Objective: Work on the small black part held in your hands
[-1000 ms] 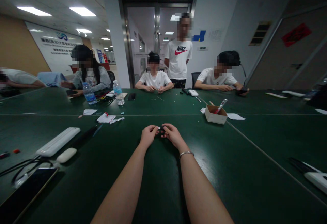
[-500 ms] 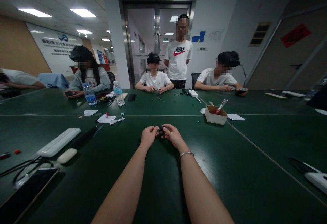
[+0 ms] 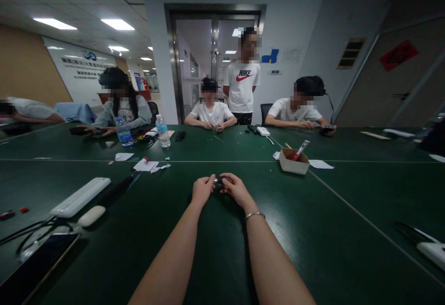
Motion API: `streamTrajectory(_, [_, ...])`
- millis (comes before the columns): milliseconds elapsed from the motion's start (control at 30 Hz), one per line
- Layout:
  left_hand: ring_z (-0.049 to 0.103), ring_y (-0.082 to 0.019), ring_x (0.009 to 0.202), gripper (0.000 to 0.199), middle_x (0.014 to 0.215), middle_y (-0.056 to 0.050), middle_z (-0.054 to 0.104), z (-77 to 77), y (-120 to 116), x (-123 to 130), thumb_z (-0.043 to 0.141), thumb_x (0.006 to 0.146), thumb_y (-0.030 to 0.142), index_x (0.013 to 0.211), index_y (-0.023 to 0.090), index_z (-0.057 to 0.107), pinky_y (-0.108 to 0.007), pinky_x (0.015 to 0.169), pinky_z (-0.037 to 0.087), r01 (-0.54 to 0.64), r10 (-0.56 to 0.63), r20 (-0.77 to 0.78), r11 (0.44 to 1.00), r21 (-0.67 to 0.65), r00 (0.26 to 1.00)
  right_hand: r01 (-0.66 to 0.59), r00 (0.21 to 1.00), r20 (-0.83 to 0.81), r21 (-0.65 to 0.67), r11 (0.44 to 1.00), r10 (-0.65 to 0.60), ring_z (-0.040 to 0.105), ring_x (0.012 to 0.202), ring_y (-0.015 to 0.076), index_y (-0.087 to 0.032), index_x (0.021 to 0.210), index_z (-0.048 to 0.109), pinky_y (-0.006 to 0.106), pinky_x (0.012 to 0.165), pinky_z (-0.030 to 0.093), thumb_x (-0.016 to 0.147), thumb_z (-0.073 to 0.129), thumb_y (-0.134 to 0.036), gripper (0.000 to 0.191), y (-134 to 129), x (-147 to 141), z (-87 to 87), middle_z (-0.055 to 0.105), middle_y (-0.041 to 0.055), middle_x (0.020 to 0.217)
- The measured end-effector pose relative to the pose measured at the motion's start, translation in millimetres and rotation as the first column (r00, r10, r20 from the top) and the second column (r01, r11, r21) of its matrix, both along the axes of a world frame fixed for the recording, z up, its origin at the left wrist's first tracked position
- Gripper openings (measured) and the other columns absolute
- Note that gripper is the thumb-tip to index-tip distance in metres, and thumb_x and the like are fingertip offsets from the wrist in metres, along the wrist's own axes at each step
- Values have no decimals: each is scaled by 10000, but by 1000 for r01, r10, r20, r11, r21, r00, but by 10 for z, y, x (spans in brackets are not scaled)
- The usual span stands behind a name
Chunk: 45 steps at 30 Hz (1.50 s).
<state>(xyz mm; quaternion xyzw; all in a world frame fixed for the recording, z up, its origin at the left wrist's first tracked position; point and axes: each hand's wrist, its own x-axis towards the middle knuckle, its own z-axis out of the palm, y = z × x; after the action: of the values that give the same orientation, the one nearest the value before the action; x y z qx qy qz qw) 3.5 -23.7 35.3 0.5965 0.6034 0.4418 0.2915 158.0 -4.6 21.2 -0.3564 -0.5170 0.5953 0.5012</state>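
Both hands meet over the middle of the green table (image 3: 222,249), pinching one small dark piece with a shiny silver end (image 3: 218,181). My left hand (image 3: 202,190) is closed, thumb and fingertips at the silver end. My right hand (image 3: 237,191), with a bracelet (image 3: 255,216) at its wrist, is closed round the dark end. Fingers cover much of the piece, and it is too small for me to tell its kind.
An open box (image 3: 294,162) with tools stands ahead right. Paper scraps (image 3: 146,165) lie ahead left. Nearer left are a white power bank (image 3: 81,197), an oval white case (image 3: 91,216) and a phone (image 3: 38,268). Bottles (image 3: 162,131) and co-workers are across the table.
The view has tilted slightly upward. My hands stay on the piece, and more of its silver end shows between them. A co-worker's hands at far left have shifted.
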Motion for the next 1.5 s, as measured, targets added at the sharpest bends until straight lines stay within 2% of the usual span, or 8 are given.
streamTrajectory(200, [479, -131, 460, 534, 459, 4, 520, -24, 29, -14, 416, 802, 605, 524, 177, 572, -263, 560, 361, -8, 10, 51, 999, -44, 999, -43, 999, 13, 0, 999, 43, 569, 518, 86, -190, 1002, 607, 225, 507, 462, 681, 721, -355, 378, -19, 10, 15, 634, 0, 768])
streamTrajectory(600, [488, -141, 469, 546, 472, -8, 527, 29, 25, -7, 392, 808, 600, 504, 178, 560, -282, 572, 370, -29, 35, 61, 995, -95, 998, -16, 999, 53, 100, 995, 11, 487, 465, 40, -215, 1013, 588, 217, 480, 476, 715, 680, -304, 324, -59, -8, 47, 580, -22, 825])
streamTrajectory(800, [494, -130, 492, 531, 503, 4, 537, 15, 10, -19, 410, 802, 620, 575, 175, 589, -261, 557, 361, 21, -17, 82, 999, -40, 996, 24, 998, 60, 73, 997, -29, 486, 438, 54, -183, 980, 610, 238, 476, 480, 695, 700, -370, 352, -34, -21, 41, 600, -24, 713])
streamTrajectory(967, [502, -125, 511, 500, 515, 6, 550, -73, 76, -16, 456, 786, 609, 589, 172, 599, -248, 542, 361, 43, -45, 108, 999, 18, 993, 48, 999, 21, 4, 999, -48, 467, 420, 58, -165, 952, 623, 247, 487, 490, 665, 722, -430, 403, -16, -18, 36, 597, -34, 603])
streamTrajectory(1067, [523, -126, 545, 441, 572, -3, 589, -117, 105, -17, 517, 764, 581, 668, 167, 633, -240, 544, 377, 89, -94, 172, 995, 37, 981, 53, 998, -18, -30, 998, -54, 467, 416, 61, -161, 929, 631, 250, 494, 500, 653, 735, -445, 410, -9, -16, 32, 595, -30, 569])
streamTrajectory(1200, [571, -136, 627, 302, 674, -18, 635, -132, 116, -18, 612, 732, 459, 778, 162, 650, -243, 597, 420, 140, -151, 257, 988, 61, 955, 67, 996, -57, -60, 996, -70, 452, 402, 61, -155, 890, 641, 268, 518, 527, 637, 752, -463, 414, 1, -21, 22, 570, -37, 513])
streamTrajectory(1333, [598, -144, 724, 217, 778, -31, 653, -134, 117, -17, 640, 722, 348, 843, 168, 640, -258, 691, 452, 183, -223, 285, 970, 158, 932, 73, 994, -77, -78, 994, -79, 447, 393, 60, -152, 871, 642, 267, 519, 539, 627, 762, -469, 418, 7, -25, 15, 547, -47, 478])
streamTrajectory(1500, [617, -158, 816, 226, 855, -43, 658, -122, 86, -10, 615, 758, 360, 887, 174, 621, -276, 766, 471, 220, -271, 289, 955, 197, 918, 69, 993, -88, -95, 993, -77, 442, 379, 58, -154, 855, 641, 270, 518, 553, 642, 762, -464, 394, -4, -20, 25, 553, -42, 481])
